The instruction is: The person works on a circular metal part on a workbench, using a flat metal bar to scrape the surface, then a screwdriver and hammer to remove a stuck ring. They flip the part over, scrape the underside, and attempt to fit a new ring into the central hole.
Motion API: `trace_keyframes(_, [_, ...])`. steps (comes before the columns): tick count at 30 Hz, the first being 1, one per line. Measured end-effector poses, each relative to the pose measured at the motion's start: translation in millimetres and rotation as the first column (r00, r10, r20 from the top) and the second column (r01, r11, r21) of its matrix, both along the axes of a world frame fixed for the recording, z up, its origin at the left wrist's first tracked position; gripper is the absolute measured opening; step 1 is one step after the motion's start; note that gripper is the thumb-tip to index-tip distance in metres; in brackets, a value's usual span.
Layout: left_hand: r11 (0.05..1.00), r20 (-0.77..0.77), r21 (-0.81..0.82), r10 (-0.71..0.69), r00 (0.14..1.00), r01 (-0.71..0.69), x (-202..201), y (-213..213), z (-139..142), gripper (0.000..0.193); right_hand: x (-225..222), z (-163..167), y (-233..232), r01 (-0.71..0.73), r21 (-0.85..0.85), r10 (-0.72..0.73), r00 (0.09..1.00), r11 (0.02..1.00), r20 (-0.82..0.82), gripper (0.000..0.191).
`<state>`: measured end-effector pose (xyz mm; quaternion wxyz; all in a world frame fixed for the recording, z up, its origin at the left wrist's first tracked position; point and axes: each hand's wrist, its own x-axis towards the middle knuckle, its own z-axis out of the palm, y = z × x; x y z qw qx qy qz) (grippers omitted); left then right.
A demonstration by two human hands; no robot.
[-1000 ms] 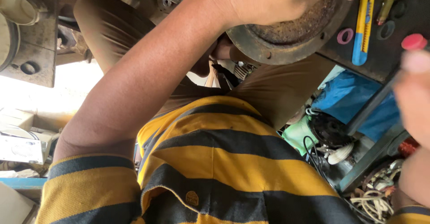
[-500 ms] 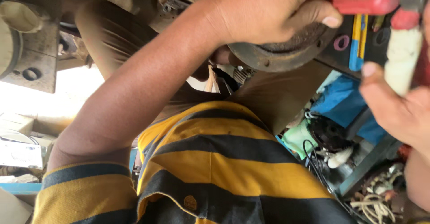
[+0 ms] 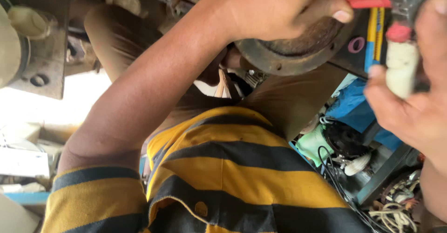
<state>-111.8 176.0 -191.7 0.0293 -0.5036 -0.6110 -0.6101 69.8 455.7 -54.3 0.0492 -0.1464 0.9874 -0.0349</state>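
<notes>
gripping rusty round metal part [image 3: 298, 51], left hand [image 3: 274, 9]; right hand [image 3: 414, 107] around white handle [image 3: 400, 67].

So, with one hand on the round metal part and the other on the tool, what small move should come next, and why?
Probably bring the tool closer to the rusty round metal part before anything else. The left hand already grips that part at its rim, and the right hand holds the tool by its pale handle, but the tool's red tip sits beside the part, not on it, as far as the blurred view shows.
</notes>
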Motion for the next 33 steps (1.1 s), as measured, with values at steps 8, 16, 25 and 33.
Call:
trace_keyframes(8, [0.963, 0.101, 0.115, -0.256, 0.961, 0.244, -12.8, -10.1, 14.5, 0.036, -32.8, 35.5, -52.8, -0.024, -0.253, 0.038, 0.998, 0.967, 0.051, 0.062])
trace_keyframes(16, [0.945, 0.073, 0.147, -0.306, 0.949, 0.293, -29.1, -3.2, 33.5, 0.043, -41.9, 36.7, -12.4, -0.102, -0.158, 0.102, 0.995, 0.982, -0.009, 0.058])
trace_keyframes(25, [0.925, 0.347, -0.081, -0.323, 0.880, 0.371, -35.5, -4.0, 44.3, 0.041, -75.2, 53.1, -34.0, 0.098, -0.040, -0.093, 0.990, 0.994, 0.110, 0.054])
trace_keyframes(33, [0.924, 0.241, -0.007, -0.369, 0.898, 0.382, -39.3, -6.9, 48.9, 0.039, -65.5, 39.3, -24.7, -0.013, -0.238, 0.003, 0.999, 0.971, -0.044, 0.054])
